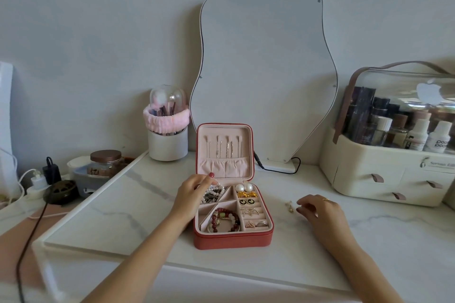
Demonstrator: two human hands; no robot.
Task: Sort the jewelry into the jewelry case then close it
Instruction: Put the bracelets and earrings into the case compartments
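At frame centre, the left hand pinches a pearl bracelet in the open red jewelry case. At right, the right hand, fingers loosely curled, touches a small gold earring.

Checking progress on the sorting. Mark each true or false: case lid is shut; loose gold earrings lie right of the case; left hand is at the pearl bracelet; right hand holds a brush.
1. The red square jewelry case is shut. False: its lid stands open.
2. Small gold earrings lie on the marble top right of the case. True.
3. The left hand is at the white pearl bracelet. True.
4. The right hand holds a brush. False: its fingers hold nothing, beside the earrings.
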